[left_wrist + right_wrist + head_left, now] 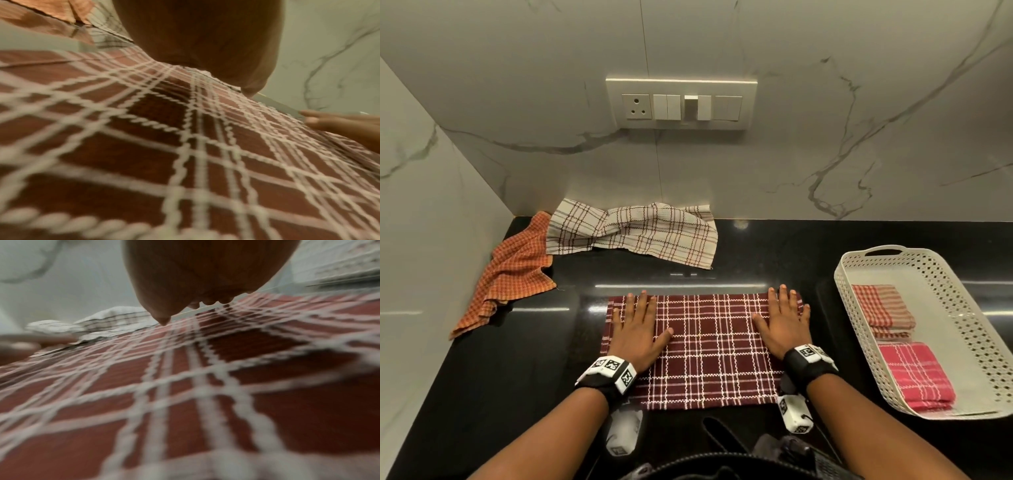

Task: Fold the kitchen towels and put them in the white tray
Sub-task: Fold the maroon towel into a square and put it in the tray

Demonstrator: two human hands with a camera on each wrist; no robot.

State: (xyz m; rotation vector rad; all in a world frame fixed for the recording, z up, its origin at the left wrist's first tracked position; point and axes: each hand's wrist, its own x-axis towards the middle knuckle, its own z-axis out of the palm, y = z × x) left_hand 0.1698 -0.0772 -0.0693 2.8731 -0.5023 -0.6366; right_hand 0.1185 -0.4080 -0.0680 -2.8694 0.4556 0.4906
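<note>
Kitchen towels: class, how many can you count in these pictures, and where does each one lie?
5. The maroon towel lies flat under both hands; the orange towel and cream towel lie crumpled at the back; the red-and-beige towel and pink towel sit folded in the white tray. None looks hidden.

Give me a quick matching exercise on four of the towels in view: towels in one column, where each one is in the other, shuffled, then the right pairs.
Towels:
1. maroon checked towel
2. orange towel
3. cream checked towel
4. pink towel

Places:
A. folded, at the near end of the white tray
B. crumpled against the back wall
C. flat on the counter under both hands (left hand, right hand)
D. crumpled in the far left corner

Pairs: 1-C, 2-D, 3-B, 4-A
</note>
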